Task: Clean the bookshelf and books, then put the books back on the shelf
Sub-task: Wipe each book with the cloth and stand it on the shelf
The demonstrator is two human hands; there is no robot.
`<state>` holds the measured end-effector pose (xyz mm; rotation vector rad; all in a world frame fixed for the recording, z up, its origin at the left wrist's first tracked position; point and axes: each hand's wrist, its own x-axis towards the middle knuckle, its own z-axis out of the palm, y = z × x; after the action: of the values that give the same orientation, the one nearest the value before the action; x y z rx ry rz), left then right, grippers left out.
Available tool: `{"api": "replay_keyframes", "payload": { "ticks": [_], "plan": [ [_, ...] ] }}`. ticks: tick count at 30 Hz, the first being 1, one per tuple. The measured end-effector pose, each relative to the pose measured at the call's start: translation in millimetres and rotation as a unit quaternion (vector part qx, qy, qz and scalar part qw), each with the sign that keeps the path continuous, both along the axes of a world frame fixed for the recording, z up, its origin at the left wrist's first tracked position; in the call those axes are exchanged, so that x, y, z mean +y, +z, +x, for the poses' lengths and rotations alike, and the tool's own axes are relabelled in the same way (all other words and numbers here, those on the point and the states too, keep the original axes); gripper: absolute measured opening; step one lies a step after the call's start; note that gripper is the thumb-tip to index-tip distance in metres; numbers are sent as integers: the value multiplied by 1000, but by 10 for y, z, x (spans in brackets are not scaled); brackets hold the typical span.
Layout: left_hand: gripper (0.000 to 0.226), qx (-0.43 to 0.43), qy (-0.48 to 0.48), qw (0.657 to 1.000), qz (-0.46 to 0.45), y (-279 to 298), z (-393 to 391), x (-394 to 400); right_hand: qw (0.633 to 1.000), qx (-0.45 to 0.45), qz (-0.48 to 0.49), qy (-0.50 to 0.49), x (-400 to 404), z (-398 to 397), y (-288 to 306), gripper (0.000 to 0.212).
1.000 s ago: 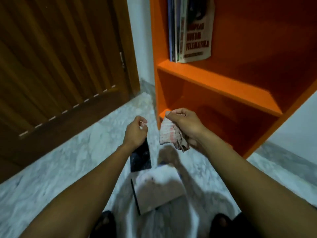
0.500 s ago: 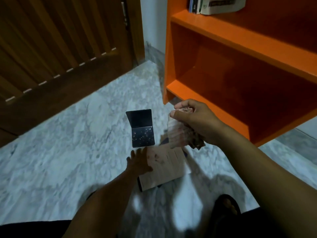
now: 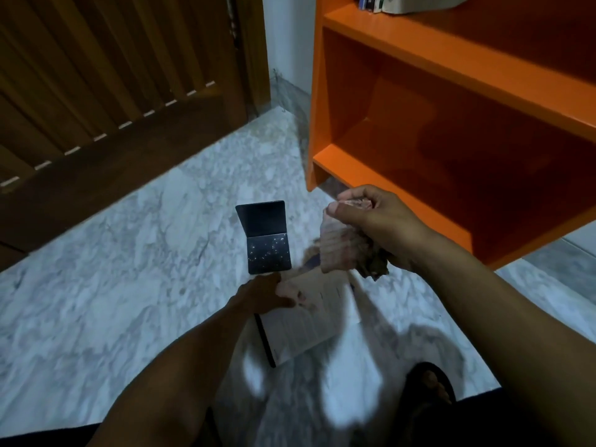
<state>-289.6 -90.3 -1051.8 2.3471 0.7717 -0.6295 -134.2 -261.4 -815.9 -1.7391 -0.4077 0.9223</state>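
My right hand (image 3: 383, 227) is up in front of me, closed in a fist around a bunched-up cloth (image 3: 342, 246). My thumb is on top and the cloth hangs down below my fingers. My right arm comes in from the bottom right corner and bends up to the hand.

My left hand (image 3: 263, 293) is lower down, reaching to the floor. The fingers rest on the top corner of a book (image 3: 309, 321) with a pale cover that lies flat on the floor. The hand is blurry, so I cannot tell if it is gripping the book or just touching it. My left arm goes out straight from the bottom of the picture.

Just past my left hand, a small dark folded thing (image 3: 266, 240) stands open on the marble floor (image 3: 129, 269).

To the right is the orange bookshelf (image 3: 387, 37). Its low shelf is just behind my right hand. A few books (image 3: 403, 1) stand on the shelf above, at the very top. A brown wooden door (image 3: 113, 75) is on the left.
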Motion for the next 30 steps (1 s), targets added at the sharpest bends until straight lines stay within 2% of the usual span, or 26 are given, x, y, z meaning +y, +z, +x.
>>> {"api": "replay_keyframes", "payload": {
  "ticks": [4,5,8,12,15,18,20,23,26,30],
  "plan": [
    [53,-56,-75,996,-14,461,149,-121,989,133,27,-60,-57,28,32,63],
    [46,-66,-83,994,-18,592,169,-130,985,156,34,-67,-86,43,34,61],
    [29,-108,-67,991,-28,1043,161,-37,968,213,58,-118,-195,61,122,34],
    [36,-202,57,974,-85,1909,20,113,934,259,118,-214,-273,85,262,25],
    [35,-273,169,938,-130,2488,-144,209,909,255,176,-279,-266,53,347,27],
    [36,-341,255,879,-216,2870,-310,220,897,223,236,-301,-222,-13,450,34],
    [28,-383,288,830,-285,3073,-425,152,898,204,249,-298,-190,-60,531,26],
    [37,-391,301,782,-380,3245,-556,55,903,202,275,-259,-103,-111,708,17],
    [43,-383,275,757,-453,3330,-619,-46,902,209,301,-228,-6,-152,885,19],
    [42,-361,254,779,-446,3318,-549,-199,914,160,292,-230,8,-215,922,31]
  ]
}}
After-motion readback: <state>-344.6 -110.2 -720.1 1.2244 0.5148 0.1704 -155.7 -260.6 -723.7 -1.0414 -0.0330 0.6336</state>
